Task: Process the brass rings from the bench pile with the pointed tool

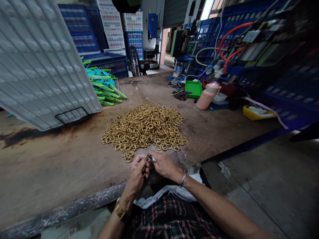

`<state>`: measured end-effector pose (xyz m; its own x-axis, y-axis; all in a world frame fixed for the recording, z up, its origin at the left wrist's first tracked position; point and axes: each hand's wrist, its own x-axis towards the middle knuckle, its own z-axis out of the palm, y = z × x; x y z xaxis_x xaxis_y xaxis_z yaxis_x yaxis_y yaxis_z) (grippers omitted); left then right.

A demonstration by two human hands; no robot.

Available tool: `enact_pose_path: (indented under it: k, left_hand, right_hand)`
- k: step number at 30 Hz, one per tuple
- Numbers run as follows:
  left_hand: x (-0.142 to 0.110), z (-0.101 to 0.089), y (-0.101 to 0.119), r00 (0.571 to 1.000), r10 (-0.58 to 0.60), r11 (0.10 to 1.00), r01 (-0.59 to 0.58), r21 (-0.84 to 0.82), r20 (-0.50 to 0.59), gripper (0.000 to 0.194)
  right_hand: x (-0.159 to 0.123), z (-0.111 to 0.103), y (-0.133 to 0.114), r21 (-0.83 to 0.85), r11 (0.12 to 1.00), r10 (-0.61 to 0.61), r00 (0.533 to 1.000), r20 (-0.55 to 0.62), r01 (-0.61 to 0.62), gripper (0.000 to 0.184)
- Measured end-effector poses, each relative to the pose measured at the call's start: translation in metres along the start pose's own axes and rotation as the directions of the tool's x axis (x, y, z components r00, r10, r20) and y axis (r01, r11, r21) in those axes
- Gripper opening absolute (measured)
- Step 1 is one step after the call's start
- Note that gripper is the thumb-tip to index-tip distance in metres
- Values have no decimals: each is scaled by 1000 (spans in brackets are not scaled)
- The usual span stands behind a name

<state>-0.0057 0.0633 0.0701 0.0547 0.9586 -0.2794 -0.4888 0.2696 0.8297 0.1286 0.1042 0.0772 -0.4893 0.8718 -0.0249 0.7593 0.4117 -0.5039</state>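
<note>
A wide heap of brass-coloured rings (147,124) lies on the worktable (82,166) in front of me. Just short of the heap's near edge, my left hand (137,170) is closed on one or more of these rings, its thumb and fingertips pinched together. My right hand (164,165) meets it from the right, gripping a small tool (151,158) with a pale part and a dark tip. That tip touches or nearly touches the ring at my left fingertips. The fingers cover most of the tool, so its exact kind does not show.
At the left stands a tall white ribbed crate (50,63), with green and blue plastic pieces (106,84) behind it. A pink bottle (208,95), a green tray (193,89) and a yellow tray (258,113) sit at the right. The table's edge runs close to my body.
</note>
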Motion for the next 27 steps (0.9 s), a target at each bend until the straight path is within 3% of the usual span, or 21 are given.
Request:
enact_pose_path:
  k: [17,27]
  left_hand:
    - [0,-2,-1,998,58,984,-52,173,-34,33]
    - [-5,-2,0,998,58,970,-49,239,-32,37]
  right_hand:
    - [0,-6,-4,-116,993,-29,998,54,35,26]
    - [1,-9,-4,-192,981,36,997,71,-22,25]
